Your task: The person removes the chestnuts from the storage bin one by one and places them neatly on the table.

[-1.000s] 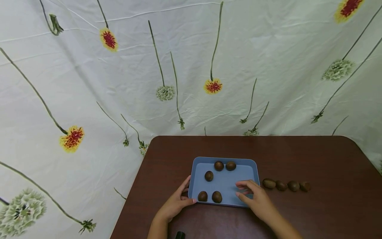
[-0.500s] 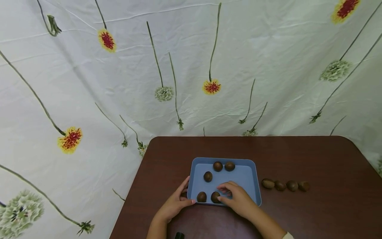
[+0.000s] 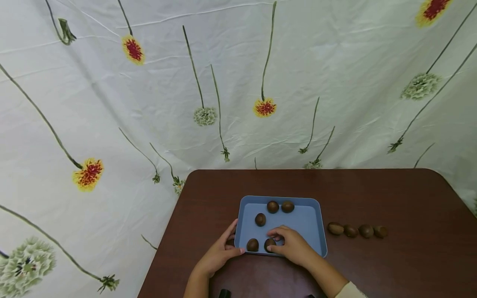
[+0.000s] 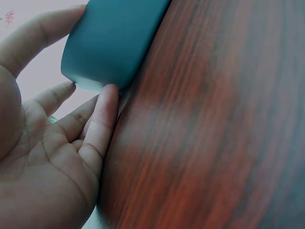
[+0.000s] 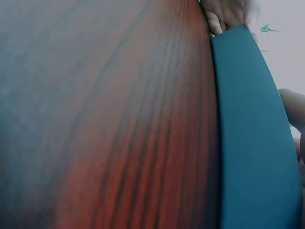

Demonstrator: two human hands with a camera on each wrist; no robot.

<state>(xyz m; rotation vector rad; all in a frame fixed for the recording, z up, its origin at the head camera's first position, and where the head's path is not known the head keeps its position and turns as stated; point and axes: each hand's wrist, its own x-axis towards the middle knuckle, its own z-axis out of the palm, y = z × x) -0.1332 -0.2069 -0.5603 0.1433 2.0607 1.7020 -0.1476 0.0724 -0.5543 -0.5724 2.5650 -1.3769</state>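
A shallow blue tray (image 3: 299, 223) lies on the brown table with several round, dark brown nuts in it. My left hand (image 3: 218, 254) holds the tray's near left corner, thumb at the front rim and fingers along the left side; the left wrist view shows fingertips against the tray wall (image 4: 114, 43). Over the tray's front part, my right hand (image 3: 292, 246) has thumb and fingers around a brown nut (image 3: 268, 243), which they partly hide. Just left of that is another nut (image 3: 252, 245). Two nuts (image 3: 273, 207) sit near the back rim, and one nut (image 3: 260, 219) towards the left.
To the right of the tray, a row of several brown nuts (image 3: 351, 231) lies on the table (image 3: 372, 194). A small black object (image 3: 225, 293) shows at the bottom edge of the head view. Behind the table hangs a white flower-print cloth (image 3: 231, 82).
My right hand has moved left across the tray, from its right part to the front nut, and its fingers have closed in around it. The left hand stays at the corner.
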